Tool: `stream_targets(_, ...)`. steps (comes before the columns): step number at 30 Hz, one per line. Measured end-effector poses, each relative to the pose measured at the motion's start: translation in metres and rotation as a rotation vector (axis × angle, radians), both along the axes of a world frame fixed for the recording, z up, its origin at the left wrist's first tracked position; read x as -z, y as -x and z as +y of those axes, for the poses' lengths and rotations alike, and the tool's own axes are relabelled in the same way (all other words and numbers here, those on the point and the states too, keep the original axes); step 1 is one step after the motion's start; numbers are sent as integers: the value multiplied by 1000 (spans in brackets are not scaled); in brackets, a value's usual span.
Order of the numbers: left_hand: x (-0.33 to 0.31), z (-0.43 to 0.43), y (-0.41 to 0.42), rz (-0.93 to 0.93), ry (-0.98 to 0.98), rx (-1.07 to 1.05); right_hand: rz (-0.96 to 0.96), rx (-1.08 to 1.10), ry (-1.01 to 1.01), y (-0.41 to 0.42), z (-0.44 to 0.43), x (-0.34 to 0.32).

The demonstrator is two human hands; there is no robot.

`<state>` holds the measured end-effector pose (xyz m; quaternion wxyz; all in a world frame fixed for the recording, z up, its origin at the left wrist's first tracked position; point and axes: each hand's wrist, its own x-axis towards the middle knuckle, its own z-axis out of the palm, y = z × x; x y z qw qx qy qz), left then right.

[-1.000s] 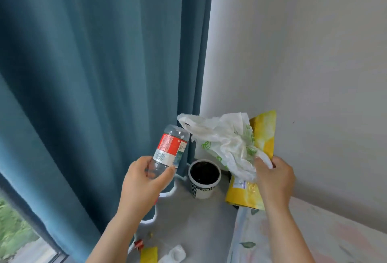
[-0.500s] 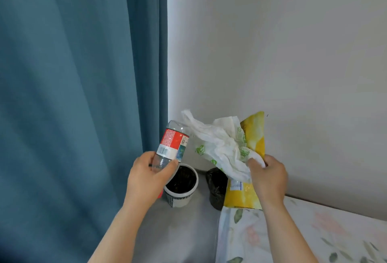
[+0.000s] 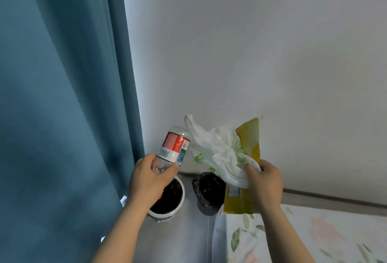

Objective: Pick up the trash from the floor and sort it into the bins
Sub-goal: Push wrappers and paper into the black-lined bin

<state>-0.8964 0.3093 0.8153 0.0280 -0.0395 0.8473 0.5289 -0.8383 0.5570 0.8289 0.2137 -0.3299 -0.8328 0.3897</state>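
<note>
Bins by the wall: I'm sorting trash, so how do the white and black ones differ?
The round white plastic bin shows a white rim; the black bag-lined bin has crinkled film over its rim. The white bin stands nearer the blue curtain, the black bin farther right. Both stand open.

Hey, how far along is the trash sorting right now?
Done: three pieces look picked up. The left grip holds a plastic bottle; the right grip holds a white plastic bag and a yellow packet together. In hand: both are raised just in front of the white bin and the black-lined bin by the wall. Left: nothing is dropped yet, so all three need sorting.
</note>
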Motion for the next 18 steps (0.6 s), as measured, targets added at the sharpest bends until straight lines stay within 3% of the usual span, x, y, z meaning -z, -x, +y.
stream_targets(18, 70, 65, 128, -182, 152, -90, -214, -148, 69, 164, 85, 78)
